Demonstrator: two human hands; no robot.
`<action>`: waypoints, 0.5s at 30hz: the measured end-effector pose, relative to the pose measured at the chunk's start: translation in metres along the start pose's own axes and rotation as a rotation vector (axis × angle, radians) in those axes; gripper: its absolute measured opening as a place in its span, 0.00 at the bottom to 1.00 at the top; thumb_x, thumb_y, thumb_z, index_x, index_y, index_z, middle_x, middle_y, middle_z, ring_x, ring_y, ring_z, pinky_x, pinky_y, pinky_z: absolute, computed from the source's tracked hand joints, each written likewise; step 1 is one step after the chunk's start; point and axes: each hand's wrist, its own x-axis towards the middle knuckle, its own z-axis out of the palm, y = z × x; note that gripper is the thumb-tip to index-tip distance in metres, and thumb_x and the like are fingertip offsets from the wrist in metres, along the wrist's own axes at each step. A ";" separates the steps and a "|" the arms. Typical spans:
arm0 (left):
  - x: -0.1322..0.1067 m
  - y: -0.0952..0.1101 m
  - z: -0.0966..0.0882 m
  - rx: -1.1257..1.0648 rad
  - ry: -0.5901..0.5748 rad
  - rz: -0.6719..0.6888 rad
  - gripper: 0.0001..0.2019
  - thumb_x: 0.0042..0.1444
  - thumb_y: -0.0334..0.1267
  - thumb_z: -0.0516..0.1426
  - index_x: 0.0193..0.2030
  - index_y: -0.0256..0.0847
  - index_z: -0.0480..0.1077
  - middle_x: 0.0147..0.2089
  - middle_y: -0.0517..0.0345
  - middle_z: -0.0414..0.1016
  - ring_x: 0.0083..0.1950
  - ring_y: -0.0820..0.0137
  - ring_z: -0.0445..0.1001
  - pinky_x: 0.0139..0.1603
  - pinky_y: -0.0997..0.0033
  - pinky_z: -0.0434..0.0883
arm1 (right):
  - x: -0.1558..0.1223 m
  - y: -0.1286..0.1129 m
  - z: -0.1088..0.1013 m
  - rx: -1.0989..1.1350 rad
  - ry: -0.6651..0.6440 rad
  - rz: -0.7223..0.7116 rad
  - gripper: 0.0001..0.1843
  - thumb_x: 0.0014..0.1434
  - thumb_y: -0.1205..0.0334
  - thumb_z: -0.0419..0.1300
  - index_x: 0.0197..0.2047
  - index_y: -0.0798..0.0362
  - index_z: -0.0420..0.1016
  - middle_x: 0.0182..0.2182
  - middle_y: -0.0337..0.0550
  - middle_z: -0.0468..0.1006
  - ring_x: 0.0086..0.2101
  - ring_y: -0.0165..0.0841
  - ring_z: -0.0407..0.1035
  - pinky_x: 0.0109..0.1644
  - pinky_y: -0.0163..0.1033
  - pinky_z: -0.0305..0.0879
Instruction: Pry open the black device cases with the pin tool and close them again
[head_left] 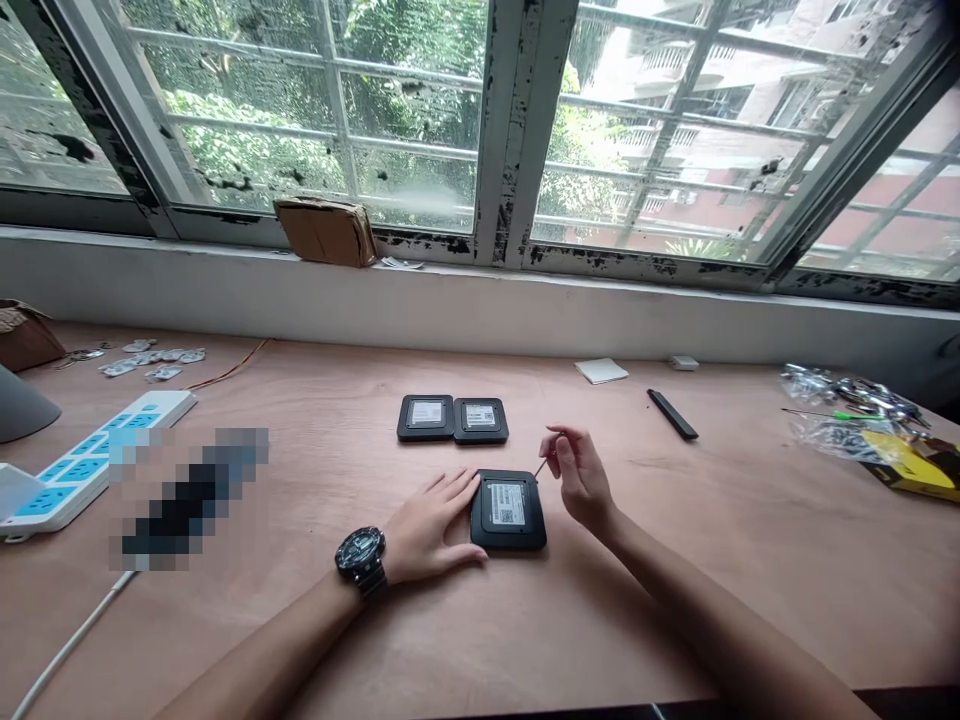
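Centrally, a black square case (491,529) with a white printed label facing up lies flat on a brownish table (315,620), and clock directions here run from it, with 12 at the window (510,150). At 9 o'clock, the person's left hand (435,530) rests palm down, fingers loosely spread and thumb set wide apart; fingertips meet the case's upper-left corner and the thumb lies by its lower-left one, framing that side without wrapping around it. A dark watch (361,560) is on that wrist. Near 2 o'clock, the right hand (585,485) is curled, thumb and fingertips pinched together on a thin tool (540,467), which slants down to the case's 1 o'clock corner; whether its tip touches is too small to tell. Toward 11 o'clock, two similar black cases sit side by side, a left one (426,413) and a right one (481,416), labels up. A white pad (601,371) lies past 1 o'clock, and a black bar (673,415) at 2. Farther out, near 3 o'clock, a yellow-and-black box (911,465) lies beside clear plastic bags (832,437). Well off at 9 o'clock stretches a white power strip (97,460) with blue sockets, a pixelated dark patch (187,500) just beside it.
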 end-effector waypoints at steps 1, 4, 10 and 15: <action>0.000 0.000 0.000 0.001 0.000 0.001 0.50 0.60 0.68 0.57 0.77 0.38 0.47 0.77 0.40 0.50 0.77 0.50 0.50 0.75 0.45 0.52 | 0.000 0.004 0.003 -0.025 -0.013 -0.019 0.13 0.74 0.50 0.48 0.54 0.45 0.65 0.34 0.39 0.71 0.27 0.31 0.62 0.29 0.38 0.63; 0.001 0.001 -0.001 0.014 -0.004 0.000 0.50 0.58 0.69 0.57 0.76 0.38 0.49 0.77 0.40 0.50 0.77 0.49 0.51 0.75 0.45 0.52 | -0.002 0.016 0.005 -0.100 -0.035 -0.047 0.13 0.75 0.50 0.47 0.55 0.46 0.65 0.34 0.39 0.72 0.27 0.32 0.63 0.30 0.38 0.64; 0.001 0.000 -0.006 -0.049 0.038 -0.002 0.50 0.58 0.66 0.61 0.77 0.39 0.49 0.76 0.41 0.53 0.76 0.50 0.52 0.74 0.45 0.56 | -0.004 0.019 0.002 -0.115 -0.082 -0.072 0.13 0.75 0.51 0.46 0.56 0.44 0.65 0.35 0.39 0.72 0.27 0.32 0.63 0.31 0.39 0.65; -0.005 -0.015 -0.016 -0.097 0.095 -0.067 0.43 0.61 0.60 0.61 0.75 0.40 0.54 0.74 0.41 0.57 0.75 0.52 0.56 0.72 0.46 0.60 | -0.001 0.010 0.001 -0.071 -0.125 -0.044 0.16 0.75 0.51 0.46 0.56 0.44 0.71 0.37 0.41 0.74 0.29 0.32 0.67 0.34 0.41 0.69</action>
